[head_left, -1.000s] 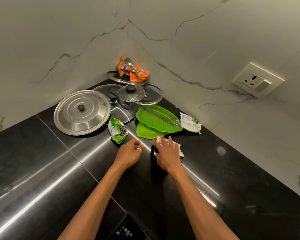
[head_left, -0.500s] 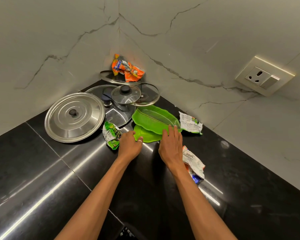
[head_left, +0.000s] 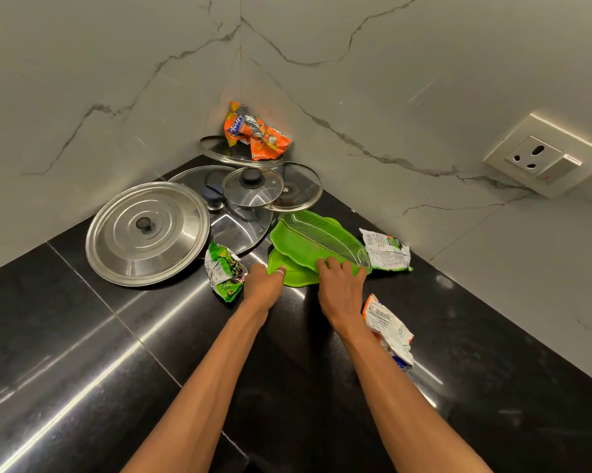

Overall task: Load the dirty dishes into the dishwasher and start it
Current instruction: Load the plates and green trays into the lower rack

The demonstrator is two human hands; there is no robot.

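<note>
Plates (head_left: pixel 308 240), green and leaf-shaped, lie stacked on the black counter (head_left: pixel 83 336) near the corner, beside overlapping glass lids (head_left: pixel 253 187) that partly hide one another. The right hand (head_left: pixel 340 285) curls its fingers over the top plate's near rim. The left hand (head_left: pixel 263 285) touches the lower plate's edge, fingertips hidden, so I cannot tell whether it grips.

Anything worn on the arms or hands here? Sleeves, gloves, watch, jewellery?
Both forearms are bare right to the frame edge: no sleeves, gloves or watch in view. The left hand has one plain silver-coloured ring on a finger. The right hand shows nothing worn.
</note>
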